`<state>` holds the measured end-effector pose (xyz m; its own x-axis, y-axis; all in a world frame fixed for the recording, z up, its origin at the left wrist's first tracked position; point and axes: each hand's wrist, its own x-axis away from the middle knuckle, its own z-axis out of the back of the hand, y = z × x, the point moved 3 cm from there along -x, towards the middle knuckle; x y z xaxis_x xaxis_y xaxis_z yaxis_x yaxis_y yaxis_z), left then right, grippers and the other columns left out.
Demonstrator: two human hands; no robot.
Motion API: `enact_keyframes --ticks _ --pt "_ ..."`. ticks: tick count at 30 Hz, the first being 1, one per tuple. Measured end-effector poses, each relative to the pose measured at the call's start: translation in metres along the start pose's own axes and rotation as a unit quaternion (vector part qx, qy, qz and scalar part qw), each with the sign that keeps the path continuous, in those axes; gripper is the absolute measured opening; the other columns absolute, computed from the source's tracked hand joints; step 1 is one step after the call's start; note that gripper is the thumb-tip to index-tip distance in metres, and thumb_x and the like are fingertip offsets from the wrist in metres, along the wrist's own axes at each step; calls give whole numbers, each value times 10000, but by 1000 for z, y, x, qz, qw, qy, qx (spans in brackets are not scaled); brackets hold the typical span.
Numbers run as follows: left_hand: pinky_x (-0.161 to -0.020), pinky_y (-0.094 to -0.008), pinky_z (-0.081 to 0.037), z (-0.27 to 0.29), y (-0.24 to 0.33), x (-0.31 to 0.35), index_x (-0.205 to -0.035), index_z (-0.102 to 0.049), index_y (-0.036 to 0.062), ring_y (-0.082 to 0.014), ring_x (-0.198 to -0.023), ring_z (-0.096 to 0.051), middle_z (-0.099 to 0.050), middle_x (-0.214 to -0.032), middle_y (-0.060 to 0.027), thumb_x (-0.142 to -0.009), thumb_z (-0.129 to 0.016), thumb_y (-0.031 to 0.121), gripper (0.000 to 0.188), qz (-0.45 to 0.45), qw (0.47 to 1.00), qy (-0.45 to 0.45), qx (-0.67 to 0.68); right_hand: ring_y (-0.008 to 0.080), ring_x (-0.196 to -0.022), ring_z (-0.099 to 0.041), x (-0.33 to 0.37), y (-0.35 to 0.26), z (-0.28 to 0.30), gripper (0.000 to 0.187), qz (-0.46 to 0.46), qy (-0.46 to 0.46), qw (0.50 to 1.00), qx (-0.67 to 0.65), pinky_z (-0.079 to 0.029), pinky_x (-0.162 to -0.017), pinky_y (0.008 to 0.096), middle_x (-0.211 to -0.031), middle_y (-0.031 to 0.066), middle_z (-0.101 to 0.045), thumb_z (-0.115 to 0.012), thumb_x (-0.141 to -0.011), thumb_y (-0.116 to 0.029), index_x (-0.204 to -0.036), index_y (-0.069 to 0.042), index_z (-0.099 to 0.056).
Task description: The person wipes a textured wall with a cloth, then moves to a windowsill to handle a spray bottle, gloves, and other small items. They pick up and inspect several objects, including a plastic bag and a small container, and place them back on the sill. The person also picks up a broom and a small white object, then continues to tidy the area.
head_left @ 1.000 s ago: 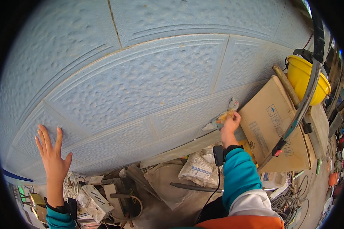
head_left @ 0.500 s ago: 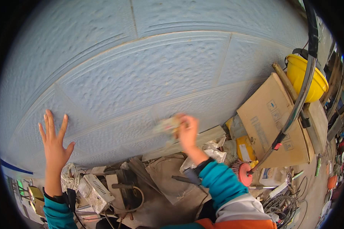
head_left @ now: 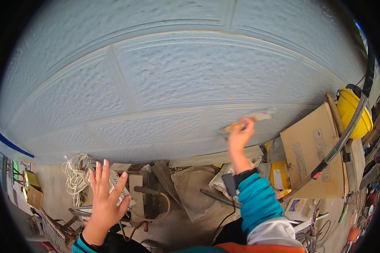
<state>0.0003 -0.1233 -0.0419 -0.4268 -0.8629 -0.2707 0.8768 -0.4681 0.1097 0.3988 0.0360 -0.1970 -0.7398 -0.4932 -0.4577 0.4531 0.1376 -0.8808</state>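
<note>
My right hand point(head_left: 240, 135) grips a thin multicoloured rag point(head_left: 262, 114) against or close to the lower part of a pale blue-grey textured wall panel point(head_left: 173, 71). The rag sticks out on both sides of the fist and is smeared by motion; I cannot tell whether all of it touches the panel. My left hand point(head_left: 104, 203) is held up with fingers spread and nothing in it, in front of the clutter at the panel's foot. It is apart from the panel. Both wrists wear dark bands, and the right one has a black box point(head_left: 229, 184) with a cable.
A bundle of whitish rope point(head_left: 77, 179) lies at the left. Flattened cardboard point(head_left: 312, 156) leans at the right, near a yellow hard hat point(head_left: 354, 113) and a curved hose point(head_left: 346, 137). A dusty sheet point(head_left: 196, 189) and yellow packaging point(head_left: 279, 175) lie along the panel's foot.
My left hand has come off the panel and dropped lower, fingers still spread. My right hand has moved up and to the right with the rag. The whole view has shifted.
</note>
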Motion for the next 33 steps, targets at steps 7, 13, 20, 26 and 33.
enact_keyframes --ticks 7,13,20,26,33 --pt "-1081 -581 -125 -1 -12 14 -1322 -482 93 -471 -1352 -202 -211 -1470 -275 -734 -671 104 618 59 990 97 79 264 -922 -466 100 -156 -57 367 384 -203 898 -67 -407 -831 357 -978 53 -495 -604 -692 18 -1007 -170 -629" --pt "-1081 -580 -117 -16 -26 33 -1274 -530 67 -455 -1352 -222 -243 -1465 -257 -752 -645 89 535 135 975 145 103 237 -963 -450 69 -189 -68 419 573 -112 811 43 -405 -817 346 -1012 6 -488 -634 -664 -66 -1045 -239 -652" --pt "-1069 -606 -99 -30 -26 49 -1230 -567 57 -468 -1346 -225 -261 -1455 -259 -744 -642 84 492 129 975 148 99 249 -902 -470 101 -74 -72 401 573 -225 774 147 -438 -799 348 -1002 5 -499 -626 -664 -22 -995 -245 -661" --pt "-1072 -605 -93 -27 -27 59 -1194 -585 52 -487 -1336 -239 -277 -1437 -289 -739 -633 70 458 127 974 173 70 244 -972 -512 137 -5 -52 315 533 -364 731 219 -455 -817 365 -1003 10 -532 -573 -710 -96 -995 -211 -640" --pt "-1062 -631 -98 -38 -11 51 -1244 -532 46 -501 -1340 -213 -254 -1445 -297 -799 -561 85 448 86 985 151 18 230 -991 -506 197 -60 -117 282 601 -375 702 73 -425 -856 376 -1060 37 -542 -554 -721 -145 -997 -96 -591"
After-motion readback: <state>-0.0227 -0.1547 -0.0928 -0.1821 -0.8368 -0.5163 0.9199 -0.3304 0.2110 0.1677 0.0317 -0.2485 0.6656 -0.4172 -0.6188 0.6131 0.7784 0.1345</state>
